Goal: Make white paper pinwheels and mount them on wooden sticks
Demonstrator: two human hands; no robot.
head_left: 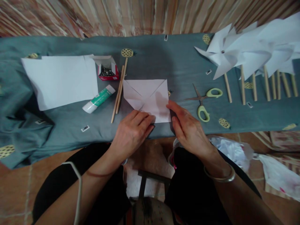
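Note:
A square white paper (156, 101) with diagonal cuts or creases running in from its corners lies in front of me. My left hand (132, 131) is closed on its lower left side, fingers bent over the paper and covering that corner. At the right edge is my right hand (188, 128), its index finger touching the paper and its thumb apart from it near the lower corner. Green-handled scissors (201, 98) lie spread beside my right hand. Two wooden sticks (120, 90) rest just left of the paper.
A glue tube (98, 98), a red box of small metal pieces (107, 72) and a stack of white sheets (67, 82) lie on the left. Several paper pinwheels on sticks (223, 52) fill the right. A patterned green cloth (150, 57) covers the table; plastic bags (234, 151) are below.

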